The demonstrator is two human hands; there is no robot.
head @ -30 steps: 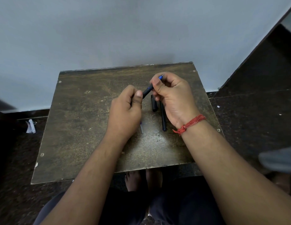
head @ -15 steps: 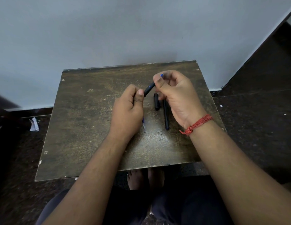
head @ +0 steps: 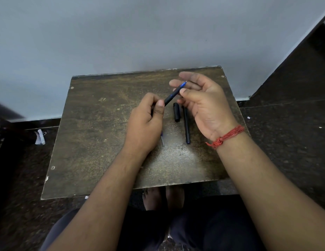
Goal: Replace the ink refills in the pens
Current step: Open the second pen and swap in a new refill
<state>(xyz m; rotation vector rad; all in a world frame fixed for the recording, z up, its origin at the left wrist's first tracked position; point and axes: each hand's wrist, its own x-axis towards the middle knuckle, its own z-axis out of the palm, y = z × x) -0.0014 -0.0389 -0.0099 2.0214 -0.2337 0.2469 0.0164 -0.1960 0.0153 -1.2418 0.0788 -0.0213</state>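
My left hand (head: 145, 122) is closed around the lower end of a dark pen (head: 171, 96) whose blue tip points up and to the right. My right hand (head: 203, 102) has its fingers spread, palm turned toward me, with thumb and index fingertips touching the pen near its blue front section. On the worn brown table (head: 96, 142) lie a black pen cap (head: 176, 112), a second long dark pen (head: 186, 126) beside it, and a thin refill (head: 162, 140) mostly hidden under my left hand.
The small table stands against a pale wall. Dark stone floor surrounds it, with a crumpled white scrap (head: 40, 137) at the left. My bare feet (head: 161, 198) and dark-trousered knees show below the table's near edge. A red thread is tied around my right wrist.
My right hand has unfolded from a closed grip on the pen's tip end into spread fingers, palm rotated toward me. The left hand keeps its hold on the pen.
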